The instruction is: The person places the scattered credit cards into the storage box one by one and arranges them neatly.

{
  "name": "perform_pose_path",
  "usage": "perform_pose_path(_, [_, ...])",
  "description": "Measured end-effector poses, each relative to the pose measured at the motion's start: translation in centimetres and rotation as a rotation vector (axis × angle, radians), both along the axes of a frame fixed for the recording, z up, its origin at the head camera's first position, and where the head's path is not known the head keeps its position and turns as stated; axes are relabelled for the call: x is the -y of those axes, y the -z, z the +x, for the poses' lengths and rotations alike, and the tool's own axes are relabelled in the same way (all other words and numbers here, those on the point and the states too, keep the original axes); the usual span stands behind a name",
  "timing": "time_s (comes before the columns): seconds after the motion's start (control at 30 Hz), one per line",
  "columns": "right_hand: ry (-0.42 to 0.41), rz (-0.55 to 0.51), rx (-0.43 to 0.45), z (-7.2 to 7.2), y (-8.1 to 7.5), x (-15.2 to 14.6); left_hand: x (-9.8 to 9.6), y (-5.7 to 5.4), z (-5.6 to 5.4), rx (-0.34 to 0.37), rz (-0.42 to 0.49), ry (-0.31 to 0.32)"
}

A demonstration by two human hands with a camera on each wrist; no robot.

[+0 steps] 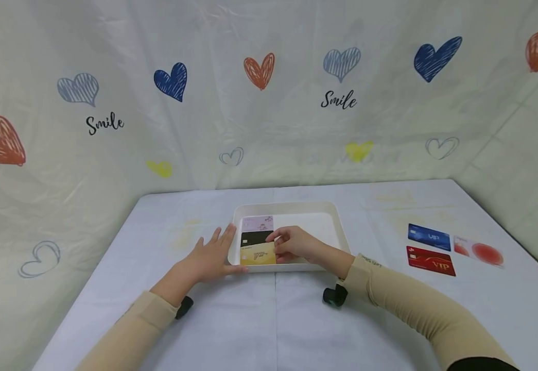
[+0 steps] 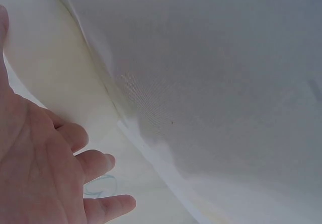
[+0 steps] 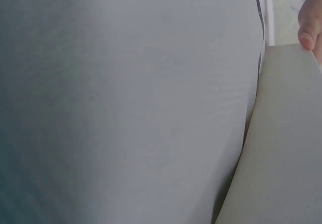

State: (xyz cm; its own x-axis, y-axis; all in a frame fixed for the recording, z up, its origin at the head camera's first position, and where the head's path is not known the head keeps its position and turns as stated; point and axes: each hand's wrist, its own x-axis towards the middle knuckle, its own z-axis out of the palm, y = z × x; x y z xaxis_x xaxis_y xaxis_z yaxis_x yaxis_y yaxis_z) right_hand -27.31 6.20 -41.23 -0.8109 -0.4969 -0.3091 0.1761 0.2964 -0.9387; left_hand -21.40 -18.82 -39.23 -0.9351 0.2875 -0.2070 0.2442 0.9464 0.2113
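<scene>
A white tray (image 1: 302,207) holds a column of cards along its left side. At the back is a lilac card (image 1: 257,223), then a black card (image 1: 254,237), with a gold card (image 1: 256,255) nearest me. My left hand (image 1: 208,257) touches the tray's left side, fingers spread and thumb at the front-left corner; its palm also shows in the left wrist view. My right hand (image 1: 296,245) reaches over the front rim, fingers lightly bent, tips at the right edges of the black and gold cards. The right wrist view does not show those fingertips.
On the table (image 1: 231,324) to the right lie a blue VIP card (image 1: 429,237), a red VIP card (image 1: 431,261) and a white card with red circles (image 1: 478,251). A pale curtain (image 1: 287,123) printed with hearts hangs behind the table.
</scene>
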Motion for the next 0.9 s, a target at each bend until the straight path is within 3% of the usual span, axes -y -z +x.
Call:
perform_pose_path(0.17, [-0.038,0.063,-0.069,0.0,0.1,0.1,0.0,-0.2,0.0,-0.002,0.007,0.003])
perform_pose_path(0.4, [-0.119,0.247,-0.241,0.0,0.2,0.4,0.1,-0.2,0.0,-0.004,0.000,0.010])
perform_pose_path(0.57, [-0.183,0.315,-0.354,0.2,-0.2,0.4,0.0,-0.1,-0.1,-0.009,0.000,0.012])
perform_pose_path(0.9, [-0.224,0.349,-0.395,0.6,-0.8,0.1,0.1,0.0,-0.1,-0.012,0.015,0.009])
